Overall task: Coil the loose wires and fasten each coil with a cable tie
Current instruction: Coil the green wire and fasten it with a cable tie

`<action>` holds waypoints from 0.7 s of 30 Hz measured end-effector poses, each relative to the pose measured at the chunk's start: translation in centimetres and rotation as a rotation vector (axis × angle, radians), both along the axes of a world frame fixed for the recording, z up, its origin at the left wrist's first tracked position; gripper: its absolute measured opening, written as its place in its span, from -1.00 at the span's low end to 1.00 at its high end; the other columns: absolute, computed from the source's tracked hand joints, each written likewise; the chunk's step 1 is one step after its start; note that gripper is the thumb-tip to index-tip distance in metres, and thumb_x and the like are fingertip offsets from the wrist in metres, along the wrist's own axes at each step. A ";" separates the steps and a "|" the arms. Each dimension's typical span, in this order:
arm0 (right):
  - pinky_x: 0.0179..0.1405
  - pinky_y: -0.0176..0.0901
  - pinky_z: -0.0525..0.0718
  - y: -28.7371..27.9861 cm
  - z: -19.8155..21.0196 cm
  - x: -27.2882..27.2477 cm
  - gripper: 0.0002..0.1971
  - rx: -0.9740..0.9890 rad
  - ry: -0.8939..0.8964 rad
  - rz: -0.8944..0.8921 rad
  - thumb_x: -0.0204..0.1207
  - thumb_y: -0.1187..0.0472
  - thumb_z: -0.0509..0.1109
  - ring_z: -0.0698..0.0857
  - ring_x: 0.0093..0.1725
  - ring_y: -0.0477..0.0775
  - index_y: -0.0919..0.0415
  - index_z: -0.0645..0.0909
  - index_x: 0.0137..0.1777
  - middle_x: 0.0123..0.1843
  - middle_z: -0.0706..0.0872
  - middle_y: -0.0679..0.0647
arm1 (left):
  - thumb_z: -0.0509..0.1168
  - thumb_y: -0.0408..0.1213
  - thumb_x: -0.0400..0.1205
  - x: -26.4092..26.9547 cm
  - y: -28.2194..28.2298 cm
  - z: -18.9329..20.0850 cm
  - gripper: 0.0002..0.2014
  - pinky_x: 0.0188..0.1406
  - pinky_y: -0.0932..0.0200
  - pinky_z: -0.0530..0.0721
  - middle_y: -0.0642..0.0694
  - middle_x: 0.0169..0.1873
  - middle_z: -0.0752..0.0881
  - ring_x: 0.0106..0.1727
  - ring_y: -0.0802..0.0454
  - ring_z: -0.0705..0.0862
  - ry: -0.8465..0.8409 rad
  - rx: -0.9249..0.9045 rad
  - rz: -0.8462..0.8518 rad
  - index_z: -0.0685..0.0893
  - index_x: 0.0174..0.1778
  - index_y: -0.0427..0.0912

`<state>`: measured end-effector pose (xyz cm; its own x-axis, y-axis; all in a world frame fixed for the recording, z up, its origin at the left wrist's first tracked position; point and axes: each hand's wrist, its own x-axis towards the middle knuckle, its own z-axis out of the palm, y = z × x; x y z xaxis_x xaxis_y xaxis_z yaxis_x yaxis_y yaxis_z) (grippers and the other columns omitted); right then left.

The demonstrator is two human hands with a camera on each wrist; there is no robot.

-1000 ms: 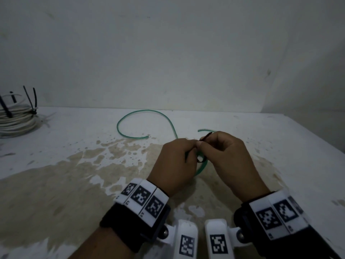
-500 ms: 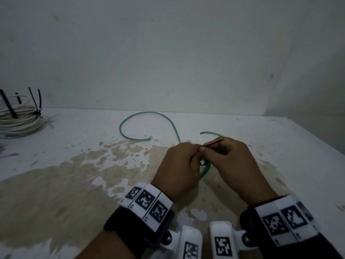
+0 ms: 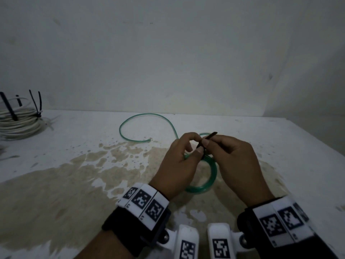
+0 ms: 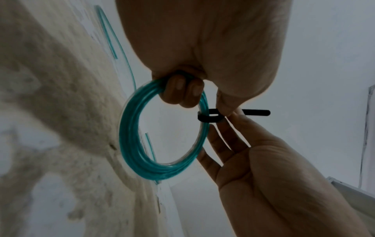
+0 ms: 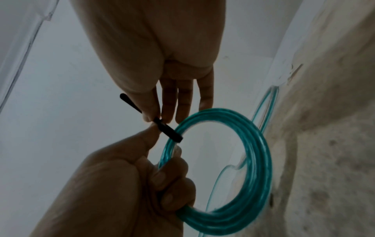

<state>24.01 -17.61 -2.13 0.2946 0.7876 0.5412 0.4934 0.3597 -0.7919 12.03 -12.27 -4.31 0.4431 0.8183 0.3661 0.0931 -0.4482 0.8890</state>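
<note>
Since a second ago I have raised the green coil off the table toward me, and the tie's free tail, then hidden between my fingertips, now sticks out up and to the right. At far left sits a bundle of white cable (image 3: 17, 122), round and smooth, already cinched with stiff black ties (image 3: 36, 103) whose tails stand upright, so I judge that coil finished. Moving right, the loose end of the translucent green plastic wire (image 3: 141, 126) lies in an open loop on the far part of the white table (image 3: 280, 146), which is matte, with a rough tan stain across its near half. My left hand (image 3: 179, 165) has its lower fingers curled through the tight round coil of that green wire (image 4: 142, 144) and its thumb and forefinger pinching the loop of the thin black plastic cable tie (image 4: 210, 117), which wraps the glossy strands on the coil's right side. My right hand (image 3: 233, 161) pinches the tie's flat tail between thumb and forefinger, its other fingers straight behind the coil. The tie's loop shows a gap, so I judge it threaded but not yet drawn snug; the trailing end seems still uncoiled.
</note>
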 end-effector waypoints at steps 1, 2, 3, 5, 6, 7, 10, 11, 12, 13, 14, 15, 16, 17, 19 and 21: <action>-0.13 -0.19 0.69 0.0 0.0 0.0 -0.70 0.002 -0.008 0.008 0.54 0.29 0.40 0.73 -0.20 -0.11 -0.18 0.70 -0.26 -0.25 0.78 -0.10 | 0.23 -0.17 0.69 0.0 0.1 -0.1 -0.92 -0.36 0.28 0.39 -0.11 -0.15 0.51 -0.33 0.10 0.49 -0.007 -0.003 0.014 0.56 0.03 0.13; -0.12 -0.17 0.69 0.1 0.1 0.1 -0.69 0.003 -0.014 0.014 0.54 0.30 0.39 0.72 -0.18 -0.11 -0.20 0.69 -0.27 -0.24 0.78 -0.10 | 0.24 -0.17 0.68 0.0 0.2 -0.1 -0.93 -0.30 0.28 0.46 -0.13 -0.15 0.53 -0.24 0.04 0.57 -0.019 -0.015 0.024 0.58 0.01 0.11; -0.10 -0.15 0.69 0.1 0.0 0.2 -0.68 0.003 -0.022 0.018 0.54 0.30 0.39 0.72 -0.16 -0.11 -0.20 0.68 -0.26 -0.23 0.78 -0.11 | 0.25 -0.17 0.68 0.0 0.2 -0.1 -0.94 -0.23 0.32 0.51 -0.16 -0.14 0.55 -0.15 -0.01 0.64 -0.031 -0.029 0.033 0.60 -0.01 0.09; -0.07 -0.18 0.68 0.2 -0.2 0.3 -0.69 0.005 -0.048 0.023 0.54 0.30 0.40 0.71 -0.13 -0.13 -0.20 0.68 -0.24 -0.20 0.77 -0.13 | 0.27 -0.18 0.67 -0.1 0.2 0.0 -0.96 -0.21 0.41 0.54 -0.19 -0.13 0.59 -0.09 0.00 0.69 -0.043 -0.039 0.044 0.63 -0.04 0.03; -0.07 -0.26 0.65 0.2 -0.3 0.4 -0.68 0.003 -0.069 0.027 0.53 0.31 0.40 0.70 -0.12 -0.15 -0.20 0.67 -0.25 -0.20 0.76 -0.14 | 0.28 -0.18 0.66 -0.1 0.1 0.1 -0.95 -0.22 0.41 0.55 -0.19 -0.15 0.60 -0.12 0.02 0.70 -0.051 -0.036 0.044 0.64 -0.05 0.00; -0.10 -0.36 0.60 0.3 -0.4 0.5 -0.68 0.006 -0.101 0.028 0.53 0.31 0.41 0.68 -0.12 -0.17 -0.20 0.66 -0.26 -0.21 0.74 -0.15 | 0.28 -0.19 0.65 -0.1 0.0 0.1 -0.95 -0.24 0.38 0.55 -0.16 -0.17 0.61 -0.16 0.03 0.69 -0.058 -0.035 0.044 0.65 -0.07 -0.02; -0.16 -0.61 0.44 0.4 -0.4 0.4 -0.83 0.063 -0.222 0.004 0.51 0.28 0.40 0.62 -0.13 -0.26 -0.02 0.71 -0.21 -0.23 0.65 -0.18 | 0.29 -0.22 0.64 -0.3 0.0 0.1 -0.94 -0.36 0.30 0.44 -0.12 -0.22 0.61 -0.37 0.10 0.56 -0.045 -0.026 0.056 0.64 -0.13 0.01; -0.14 -0.62 0.43 0.3 -0.2 0.4 -0.88 0.095 -0.232 -0.015 0.50 0.24 0.37 0.60 -0.12 -0.25 0.09 0.73 -0.17 -0.22 0.64 -0.15 | 0.29 -0.23 0.64 -0.3 0.1 0.0 -0.94 -0.39 0.29 0.39 -0.13 -0.22 0.60 -0.41 0.14 0.50 -0.022 -0.013 0.059 0.64 -0.13 0.02; -0.13 -0.61 0.43 0.2 -0.1 0.5 -0.87 0.140 -0.225 -0.041 0.50 0.22 0.34 0.60 -0.13 -0.23 0.17 0.73 -0.15 -0.21 0.64 -0.11 | 0.29 -0.23 0.63 -0.4 0.2 0.0 -0.93 -0.39 0.30 0.38 -0.13 -0.21 0.59 -0.42 0.15 0.47 0.003 -0.001 0.057 0.63 -0.13 0.03; -0.12 -0.60 0.43 0.0 0.1 0.6 -0.85 0.191 -0.216 -0.064 0.50 0.22 0.33 0.60 -0.13 -0.21 0.22 0.72 -0.15 -0.20 0.64 -0.06 | 0.30 -0.24 0.63 -0.4 0.2 0.0 -0.93 -0.40 0.31 0.38 -0.13 -0.22 0.57 -0.43 0.16 0.46 0.015 -0.002 0.054 0.63 -0.14 0.03; -0.11 -0.60 0.44 -0.2 0.4 0.6 -0.85 0.231 -0.212 -0.087 0.51 0.22 0.33 0.61 -0.13 -0.20 0.25 0.71 -0.15 -0.20 0.65 -0.02 | 0.30 -0.25 0.63 -0.4 0.2 0.0 -0.92 -0.43 0.34 0.39 -0.13 -0.23 0.56 -0.45 0.16 0.45 0.012 -0.012 0.052 0.64 -0.14 0.03; -0.12 -0.60 0.44 -0.3 0.6 0.5 -0.85 0.243 -0.207 -0.099 0.52 0.22 0.33 0.61 -0.12 -0.20 0.26 0.70 -0.15 -0.18 0.66 0.00 | 0.30 -0.26 0.63 -0.4 0.3 0.0 -0.92 -0.47 0.37 0.39 -0.13 -0.24 0.55 -0.48 0.15 0.43 0.003 -0.023 0.054 0.64 -0.15 0.01; -0.13 -0.61 0.44 -0.3 0.7 0.4 -0.86 0.221 -0.195 -0.093 0.55 0.23 0.33 0.61 -0.11 -0.21 0.25 0.70 -0.14 -0.17 0.67 0.00 | 0.30 -0.27 0.63 -0.4 0.3 0.0 -0.92 -0.51 0.37 0.38 -0.15 -0.25 0.56 -0.53 0.16 0.41 -0.002 -0.036 0.055 0.64 -0.15 -0.01; -0.16 -0.62 0.44 -0.3 0.7 0.4 -0.88 0.163 -0.168 -0.070 0.57 0.23 0.34 0.62 -0.11 -0.23 0.22 0.68 -0.13 -0.16 0.68 0.00 | 0.30 -0.28 0.63 -0.4 0.3 0.0 -0.93 -0.54 0.37 0.36 -0.18 -0.24 0.58 -0.58 0.17 0.38 0.000 -0.056 0.052 0.64 -0.15 -0.03; -0.18 -0.57 0.49 -0.1 0.4 0.4 -0.93 -0.005 -0.098 0.012 0.58 0.22 0.37 0.64 -0.10 -0.27 0.10 0.66 -0.12 -0.11 0.71 -0.05 | 0.28 -0.26 0.64 -0.4 0.2 -0.1 -0.95 -0.54 0.34 0.34 -0.26 -0.18 0.64 -0.62 0.24 0.36 0.017 -0.105 0.037 0.64 -0.11 -0.09; -0.17 -0.52 0.53 0.1 0.0 0.5 -0.93 -0.131 -0.134 0.064 0.52 0.18 0.40 0.66 -0.08 -0.27 -0.02 0.68 -0.09 -0.07 0.73 -0.15 | 0.26 -0.24 0.65 -0.3 0.1 -0.2 -0.90 -0.50 0.30 0.35 -0.27 -0.21 0.64 -0.60 0.25 0.38 0.008 -0.153 0.013 0.65 -0.07 -0.17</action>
<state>24.56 -17.56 -2.15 0.1736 0.8687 0.4638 0.5772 0.2919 -0.7627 11.76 -12.16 -4.51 0.4342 0.8701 0.2333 0.1057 -0.3064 0.9460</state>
